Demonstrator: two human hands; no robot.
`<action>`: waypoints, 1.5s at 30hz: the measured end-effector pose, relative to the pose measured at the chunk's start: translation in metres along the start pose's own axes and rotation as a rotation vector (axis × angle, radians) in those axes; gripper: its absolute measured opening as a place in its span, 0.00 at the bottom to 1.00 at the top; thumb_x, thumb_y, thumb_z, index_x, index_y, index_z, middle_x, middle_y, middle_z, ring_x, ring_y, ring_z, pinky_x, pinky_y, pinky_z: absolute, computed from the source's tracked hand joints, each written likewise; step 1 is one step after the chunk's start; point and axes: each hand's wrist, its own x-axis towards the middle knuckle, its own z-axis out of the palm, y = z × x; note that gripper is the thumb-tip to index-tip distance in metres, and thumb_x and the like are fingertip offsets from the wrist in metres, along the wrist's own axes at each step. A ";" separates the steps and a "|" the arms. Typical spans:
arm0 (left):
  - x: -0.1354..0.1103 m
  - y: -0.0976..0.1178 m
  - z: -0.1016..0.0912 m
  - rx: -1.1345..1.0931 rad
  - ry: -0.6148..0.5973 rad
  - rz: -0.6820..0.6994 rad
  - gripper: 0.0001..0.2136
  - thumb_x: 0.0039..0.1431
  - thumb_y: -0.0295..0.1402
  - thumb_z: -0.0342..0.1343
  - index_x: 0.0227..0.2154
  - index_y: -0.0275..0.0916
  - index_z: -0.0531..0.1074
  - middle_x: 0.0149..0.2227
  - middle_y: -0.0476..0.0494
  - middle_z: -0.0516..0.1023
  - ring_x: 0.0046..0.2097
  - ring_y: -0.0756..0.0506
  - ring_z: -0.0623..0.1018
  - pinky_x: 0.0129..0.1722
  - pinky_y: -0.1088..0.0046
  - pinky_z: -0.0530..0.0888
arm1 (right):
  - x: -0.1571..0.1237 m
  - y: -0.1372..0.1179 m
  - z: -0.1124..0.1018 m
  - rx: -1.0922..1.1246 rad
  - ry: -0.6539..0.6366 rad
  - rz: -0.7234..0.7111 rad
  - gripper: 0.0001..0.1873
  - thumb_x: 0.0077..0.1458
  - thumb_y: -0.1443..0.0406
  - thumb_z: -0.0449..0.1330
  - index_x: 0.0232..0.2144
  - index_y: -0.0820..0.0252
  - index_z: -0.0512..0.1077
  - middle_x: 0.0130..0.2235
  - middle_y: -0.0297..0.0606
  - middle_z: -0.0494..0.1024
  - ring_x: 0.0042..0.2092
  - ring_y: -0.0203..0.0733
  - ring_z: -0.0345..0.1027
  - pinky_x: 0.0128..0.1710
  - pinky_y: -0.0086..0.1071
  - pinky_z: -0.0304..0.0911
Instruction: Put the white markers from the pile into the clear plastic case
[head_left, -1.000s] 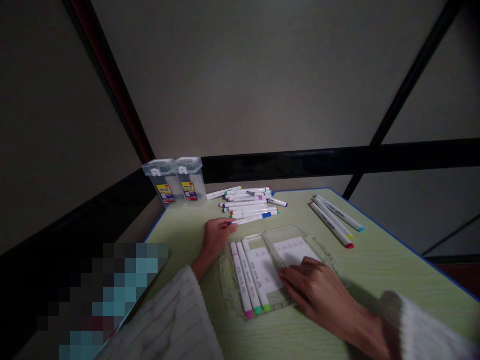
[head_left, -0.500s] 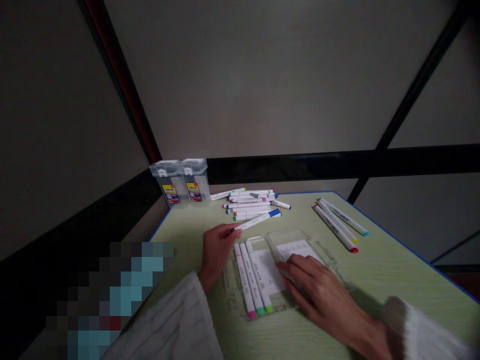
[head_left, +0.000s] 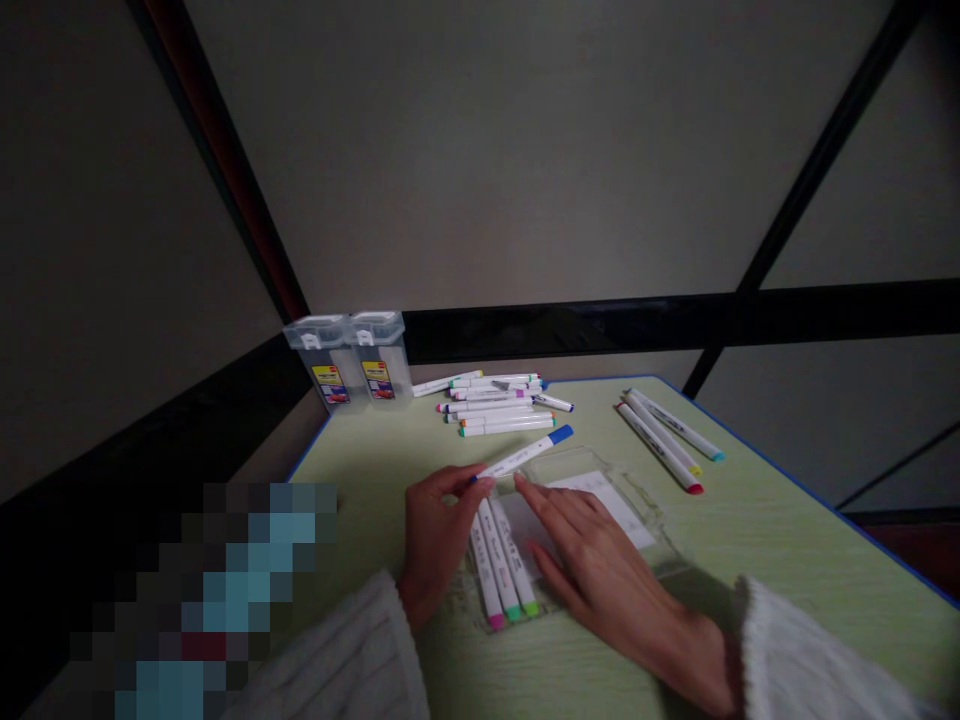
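Observation:
A white marker with a blue cap (head_left: pixel 523 456) is pinched at its near end by my left hand (head_left: pixel 444 525), its blue end pointing up and to the right. My right hand (head_left: pixel 600 550) has its fingers stretched out, the index fingertip close under that marker; whether they touch I cannot tell. Below both hands lies an opened clear plastic case (head_left: pixel 574 462) with a white paper sheet (head_left: pixel 611 505) in it. In the case's left half, several markers (head_left: pixel 504 565) lie side by side, with pink, teal and light green ends toward me.
Behind the case lies a loose pile of white markers (head_left: pixel 495 408). Two lidded clear boxes (head_left: pixel 382 365) stand at the table's back left corner. Over on the right, a group of markers (head_left: pixel 664 440) rests near the blue-edged table (head_left: pixel 765 560). A wall rises behind.
My right hand has moved left and up from the paper toward the marker. My left hand still holds the blue-capped marker, now slightly nearer the case. The view has shifted a little.

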 end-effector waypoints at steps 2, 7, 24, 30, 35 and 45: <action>-0.001 0.002 0.001 0.004 -0.006 0.002 0.07 0.39 0.27 0.59 0.25 0.35 0.77 0.24 0.46 0.78 0.26 0.49 0.74 0.27 0.77 0.71 | -0.002 -0.001 -0.001 0.013 0.001 -0.010 0.28 0.55 0.68 0.48 0.57 0.66 0.47 0.48 0.49 0.68 0.47 0.46 0.61 0.45 0.43 0.57; -0.002 0.003 0.002 0.014 -0.017 0.000 0.07 0.40 0.27 0.58 0.26 0.35 0.77 0.25 0.46 0.78 0.27 0.49 0.74 0.29 0.76 0.71 | -0.004 -0.002 -0.001 0.032 -0.033 -0.006 0.30 0.54 0.68 0.49 0.58 0.66 0.45 0.50 0.48 0.66 0.49 0.46 0.60 0.46 0.44 0.56; -0.008 0.005 0.008 0.073 -0.045 0.064 0.07 0.41 0.29 0.57 0.26 0.36 0.77 0.26 0.46 0.78 0.28 0.49 0.74 0.30 0.75 0.71 | -0.006 0.000 0.001 0.036 -0.099 0.008 0.30 0.54 0.68 0.49 0.57 0.67 0.45 0.55 0.48 0.60 0.55 0.45 0.51 0.52 0.46 0.50; -0.009 0.010 0.009 0.066 -0.063 0.043 0.07 0.41 0.28 0.57 0.26 0.35 0.77 0.26 0.45 0.78 0.28 0.49 0.74 0.31 0.74 0.71 | -0.006 0.000 0.001 0.018 -0.137 0.022 0.29 0.53 0.68 0.49 0.57 0.69 0.47 0.56 0.47 0.59 0.56 0.45 0.50 0.53 0.47 0.48; -0.008 0.007 0.010 0.040 -0.069 0.025 0.08 0.40 0.28 0.58 0.26 0.34 0.77 0.25 0.45 0.78 0.27 0.49 0.74 0.30 0.75 0.70 | -0.007 0.000 0.002 0.044 -0.110 0.028 0.31 0.52 0.69 0.51 0.57 0.67 0.47 0.55 0.46 0.59 0.56 0.46 0.48 0.53 0.46 0.49; -0.006 0.003 0.009 -0.006 -0.148 0.019 0.06 0.41 0.28 0.57 0.25 0.33 0.76 0.26 0.44 0.78 0.29 0.49 0.75 0.30 0.75 0.70 | -0.007 0.000 0.002 0.049 -0.088 0.033 0.31 0.52 0.69 0.50 0.57 0.67 0.47 0.55 0.47 0.59 0.57 0.46 0.47 0.53 0.45 0.50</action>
